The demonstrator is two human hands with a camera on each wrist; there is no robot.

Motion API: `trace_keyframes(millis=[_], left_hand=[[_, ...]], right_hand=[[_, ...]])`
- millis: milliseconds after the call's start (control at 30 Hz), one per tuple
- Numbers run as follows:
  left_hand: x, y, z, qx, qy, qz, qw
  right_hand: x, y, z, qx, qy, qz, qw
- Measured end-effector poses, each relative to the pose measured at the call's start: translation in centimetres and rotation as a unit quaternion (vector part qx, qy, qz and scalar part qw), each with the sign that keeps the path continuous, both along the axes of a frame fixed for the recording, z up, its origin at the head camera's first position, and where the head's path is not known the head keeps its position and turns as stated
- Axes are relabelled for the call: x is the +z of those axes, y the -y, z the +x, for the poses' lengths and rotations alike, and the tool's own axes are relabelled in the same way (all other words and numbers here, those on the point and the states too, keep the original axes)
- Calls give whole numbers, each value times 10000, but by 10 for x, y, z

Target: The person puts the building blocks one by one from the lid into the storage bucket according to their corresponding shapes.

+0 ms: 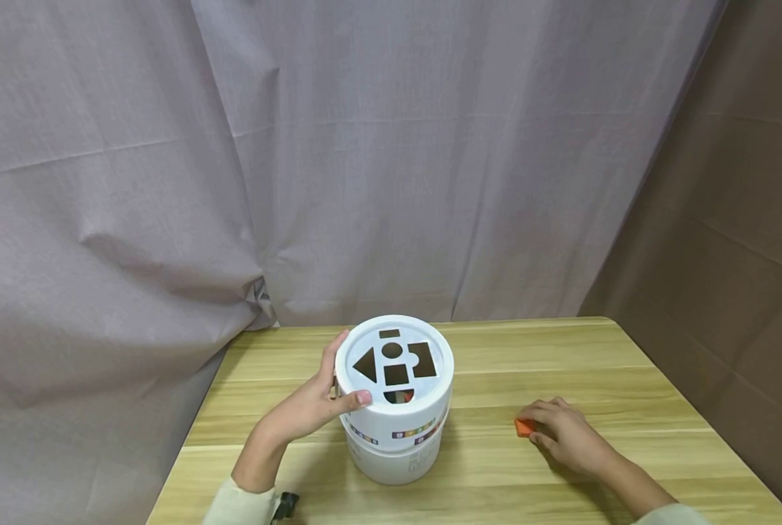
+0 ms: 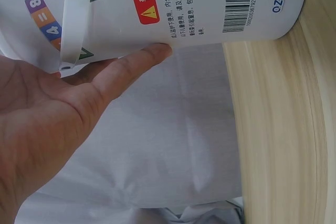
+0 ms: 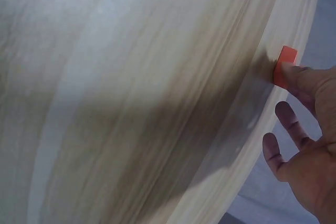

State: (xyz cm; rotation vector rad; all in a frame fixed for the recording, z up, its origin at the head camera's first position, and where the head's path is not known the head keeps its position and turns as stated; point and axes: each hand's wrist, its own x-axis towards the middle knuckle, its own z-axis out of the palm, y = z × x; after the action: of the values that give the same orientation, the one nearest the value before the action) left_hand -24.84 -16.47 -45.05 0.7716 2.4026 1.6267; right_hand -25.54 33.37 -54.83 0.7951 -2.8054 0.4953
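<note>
A white cylindrical shape-sorter bucket [image 1: 396, 467] stands upright on the table, its lid [image 1: 371, 341] pierced with a triangle, a circle, rectangles and other cut-outs. Through the front cut-out, a bit of red and green shows inside. My left hand [image 1: 299, 410] holds the bucket at its upper left, thumb over the lid's rim and fingers along the side. In the left wrist view, those fingers [image 2: 131, 69] lie against the printed wall. To the right of the bucket, my right hand [image 1: 571, 437] pinches a small orange block [image 3: 284, 66] between thumb and fingers, close over the tabletop.
The wooden table [image 1: 495, 488] has its far edge just behind the bucket. A grey curtain [image 1: 391, 182] hangs along the back and left, and a brown-grey one [image 1: 725, 240] borders the right side.
</note>
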Motion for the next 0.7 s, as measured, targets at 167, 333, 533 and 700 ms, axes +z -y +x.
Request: trace_keyframes(millis=[167,333,533,700], left_hand=[[-1,-1,-3,13,30,33,10000],[-1,-4,-4,35,32,47,10000],[0,-3,-3,73,-6,-27,10000],[1,-3,-1,71,82,-11,9999]], right_hand=[[1,0,2,-11,288,-178,9994],[13,-3,8,124,-3,-455,9989],[35,1,12,328,-900,-780,9923],[60,9,15,410,-1382,-1047,9840]])
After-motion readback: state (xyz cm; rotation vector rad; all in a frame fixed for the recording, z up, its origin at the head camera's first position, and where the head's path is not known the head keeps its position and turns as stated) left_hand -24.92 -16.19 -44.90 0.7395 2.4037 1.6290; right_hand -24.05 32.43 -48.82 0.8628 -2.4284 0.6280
